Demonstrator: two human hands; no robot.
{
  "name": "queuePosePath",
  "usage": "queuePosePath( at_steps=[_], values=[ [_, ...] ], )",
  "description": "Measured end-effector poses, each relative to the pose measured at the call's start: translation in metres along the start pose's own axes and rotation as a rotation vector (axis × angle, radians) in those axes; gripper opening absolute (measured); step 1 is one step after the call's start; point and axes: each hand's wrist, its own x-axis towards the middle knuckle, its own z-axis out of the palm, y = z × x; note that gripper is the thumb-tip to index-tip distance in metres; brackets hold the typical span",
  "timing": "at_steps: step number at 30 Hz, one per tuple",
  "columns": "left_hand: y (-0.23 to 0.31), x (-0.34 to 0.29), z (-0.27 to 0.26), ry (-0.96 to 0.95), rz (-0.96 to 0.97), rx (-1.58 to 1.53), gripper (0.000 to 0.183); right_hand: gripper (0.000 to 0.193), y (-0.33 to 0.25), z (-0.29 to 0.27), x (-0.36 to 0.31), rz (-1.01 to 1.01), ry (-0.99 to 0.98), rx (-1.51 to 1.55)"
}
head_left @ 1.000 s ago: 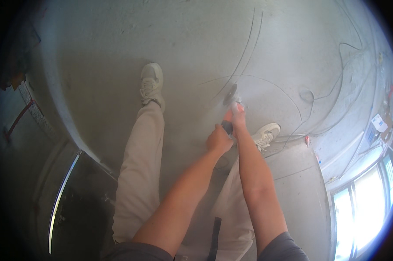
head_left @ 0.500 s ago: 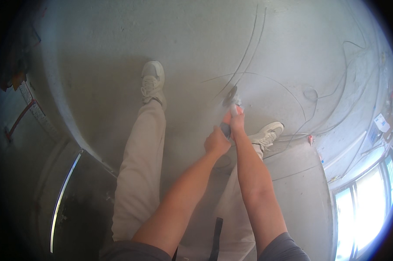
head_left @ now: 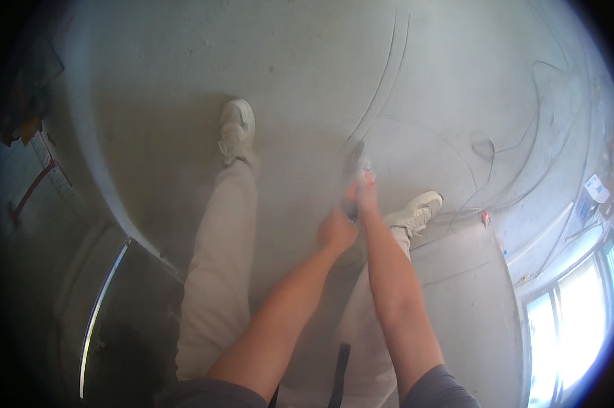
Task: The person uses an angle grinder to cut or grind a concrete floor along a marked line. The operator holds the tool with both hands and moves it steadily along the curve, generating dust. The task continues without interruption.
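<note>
Whereas the curved floor line showed sharply half a second ago, thicker dust now veils it, likely hindering sight of the cut. Left of the right shoe, left hand and right hand both grip the grinder.

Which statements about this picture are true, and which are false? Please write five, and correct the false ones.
1. The bare left hand and the bare right hand both hold an orange and black power tool. True.
2. The left hand is nearer than the right hand to the tool's thin dark disc. False: the right hand is nearer.
3. Two dark curved lines mark the grey floor beyond the disc. True.
4. The person wears black rubber boots. False: pale beige laced shoes.
5. The bright glass window is at the upper left. False: the bright glass window is at the lower right.
</note>
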Motion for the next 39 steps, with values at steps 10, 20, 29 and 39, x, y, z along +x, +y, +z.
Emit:
queuePosePath(
  at_steps=[10,20,29,39],
  values=[
    [0.010,0.010,0.001,0.015,0.038,-0.076,0.064,0.034,-0.021,-0.001,0.002,0.022,0.052,0.029],
    [-0.033,-0.008,-0.003,0.018,-0.043,0.052,0.061,0.040,0.038,0.019,-0.019,0.164,-0.021,0.143],
    [0.036,0.011,0.003,0.011,0.021,-0.034,0.058,0.097,-0.041,-0.019,0.023,0.086,0.123,-0.031],
    [0.060,0.012,-0.005,-0.013,-0.024,-0.055,0.069,0.050,-0.050,-0.024,0.044,0.067,0.100,0.058]
  ],
)
